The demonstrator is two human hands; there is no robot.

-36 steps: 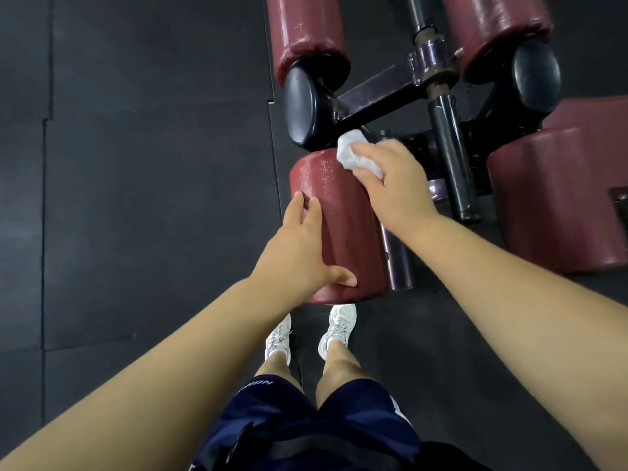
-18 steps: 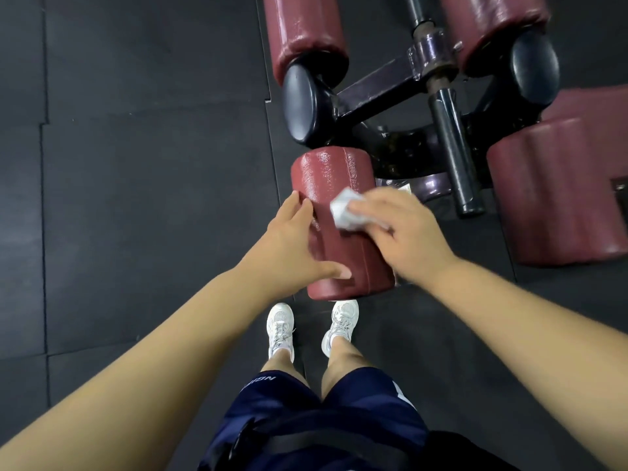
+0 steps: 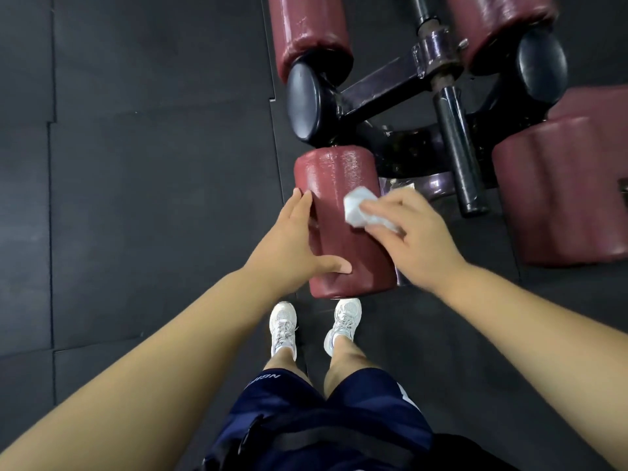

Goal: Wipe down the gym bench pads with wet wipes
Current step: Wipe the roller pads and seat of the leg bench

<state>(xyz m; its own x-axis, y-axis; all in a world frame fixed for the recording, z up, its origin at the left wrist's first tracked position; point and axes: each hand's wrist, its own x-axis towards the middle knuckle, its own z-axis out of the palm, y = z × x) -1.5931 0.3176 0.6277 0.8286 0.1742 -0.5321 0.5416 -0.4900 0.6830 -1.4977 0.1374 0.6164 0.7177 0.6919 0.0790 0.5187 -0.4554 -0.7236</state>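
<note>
The roller pad (image 3: 339, 229) we are working on is a maroon cylinder lying straight out in front of us. Its long axis runs away from our body: the near end sits above our shoes (image 3: 283, 329), the far end just short of a black end cap (image 3: 307, 96) on the bench frame (image 3: 453, 154). The wet wipe (image 3: 358, 210) is a bunched white wad on the pad's upper right side, about midway along its length.

Our right hand (image 3: 418, 239) comes in from the right and pinches the wipe between fingers and thumb, pressing it down on the vinyl. Our left hand (image 3: 292, 246) is spread open against the pad, fingers straight along the left flank and thumb laid across the top near the close end; we read that as bracing the roller.

The far stretch shines as if wet, so we judge the next stroke should follow the axis back toward us, with the right hand doing the work.

Three more maroon pads lie around the frame: one (image 3: 306, 28) beyond the cap, one (image 3: 492, 25) at the top right, and a larger one (image 3: 557, 188) to the right, well apart. Dark rubber floor (image 3: 136, 198) lies beneath.
</note>
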